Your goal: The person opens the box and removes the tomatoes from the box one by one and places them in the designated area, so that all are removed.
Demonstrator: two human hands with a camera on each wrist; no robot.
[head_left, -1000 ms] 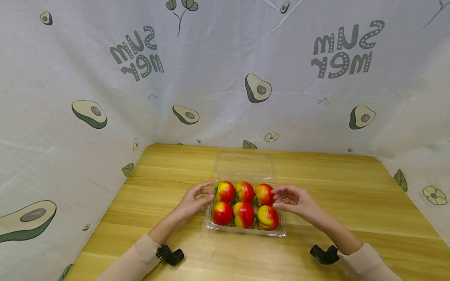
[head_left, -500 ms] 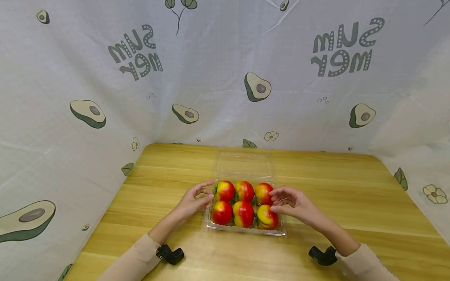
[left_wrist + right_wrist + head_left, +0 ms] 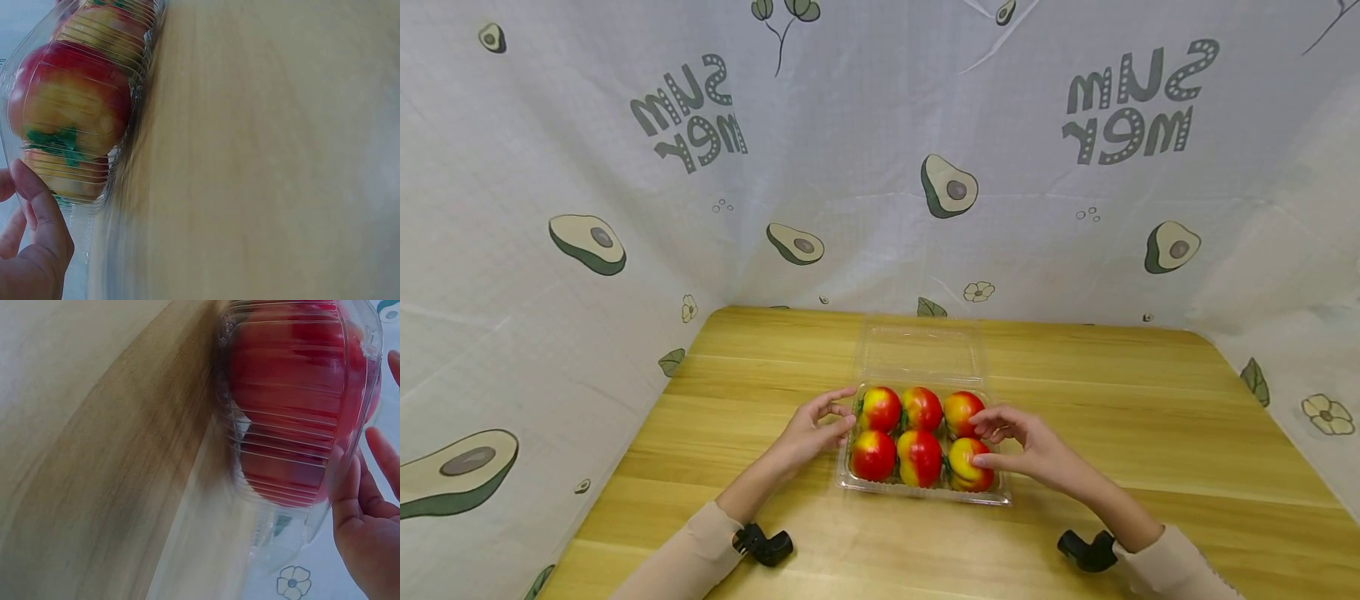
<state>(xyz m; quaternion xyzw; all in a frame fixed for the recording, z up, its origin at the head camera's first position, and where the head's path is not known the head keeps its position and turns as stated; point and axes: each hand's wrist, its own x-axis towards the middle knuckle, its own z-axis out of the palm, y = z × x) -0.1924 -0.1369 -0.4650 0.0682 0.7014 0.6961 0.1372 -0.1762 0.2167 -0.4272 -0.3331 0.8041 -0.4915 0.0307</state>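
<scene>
A clear plastic clamshell box (image 3: 925,493) stands on the table with its lid (image 3: 921,350) folded back flat behind it. Two rows of glossy red-and-yellow peach-like fruits (image 3: 921,458) fill it, with green leaves visible on one in the left wrist view. My left hand (image 3: 801,435) touches the box's left rim, thumb and forefinger apart. My right hand (image 3: 1033,446) reaches over the right rim, its thumb at the front right fruit (image 3: 970,467) and its fingers by the back right fruit (image 3: 962,408). In the right wrist view, the box wall (image 3: 281,412) partly covers its fingers.
The wood-grain table (image 3: 760,358) has a white curtain (image 3: 865,167) with avocado prints behind and beside it. A black wrist camera (image 3: 763,546) is strapped at the left cuff, and another black camera (image 3: 1086,552) sits at the right cuff.
My right hand has shifted slightly left and down, its thumb moving onto the front right fruit while thumb and fingers spread apart. The left hand and the box have stayed in place.
</scene>
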